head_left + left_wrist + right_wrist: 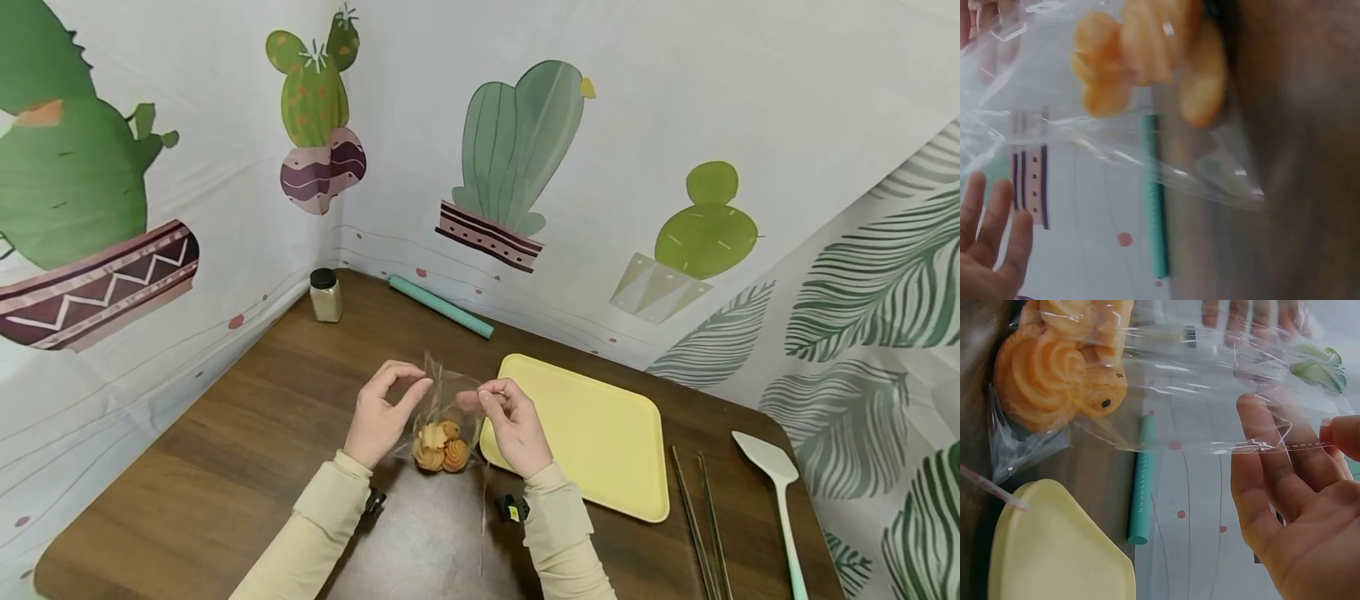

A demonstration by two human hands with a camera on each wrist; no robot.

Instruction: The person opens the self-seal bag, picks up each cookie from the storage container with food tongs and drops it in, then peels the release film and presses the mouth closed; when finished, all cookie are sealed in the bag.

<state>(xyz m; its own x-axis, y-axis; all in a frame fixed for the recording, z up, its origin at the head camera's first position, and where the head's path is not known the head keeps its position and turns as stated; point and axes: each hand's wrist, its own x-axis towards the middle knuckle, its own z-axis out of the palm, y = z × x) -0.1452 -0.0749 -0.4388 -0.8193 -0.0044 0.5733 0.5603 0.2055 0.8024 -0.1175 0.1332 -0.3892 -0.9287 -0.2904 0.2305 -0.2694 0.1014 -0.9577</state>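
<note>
A clear plastic bag point(450, 392) with several golden cookies point(442, 450) in its bottom hangs above the table's near part. My left hand point(384, 410) pinches the bag's upper left between thumb and forefinger. At the upper right, my right hand point(519, 423) pinches the bag's edge with thumb and forefinger. In the right wrist view, a swirled cookie point(1038, 381) and one with dark specks show through the film. A thin pale strip point(991, 487) hangs below the right hand. The left wrist view shows some spread fingers point(997, 219) beside the film.
A yellow tray point(592, 433) lies just right of the bag. Behind are a teal rod point(442, 307) and a black-lidded jar point(326, 296). Metal tongs point(701, 525) and a white spatula point(776, 475) lie at the right. Patterned cloth walls point(585, 292) border the table.
</note>
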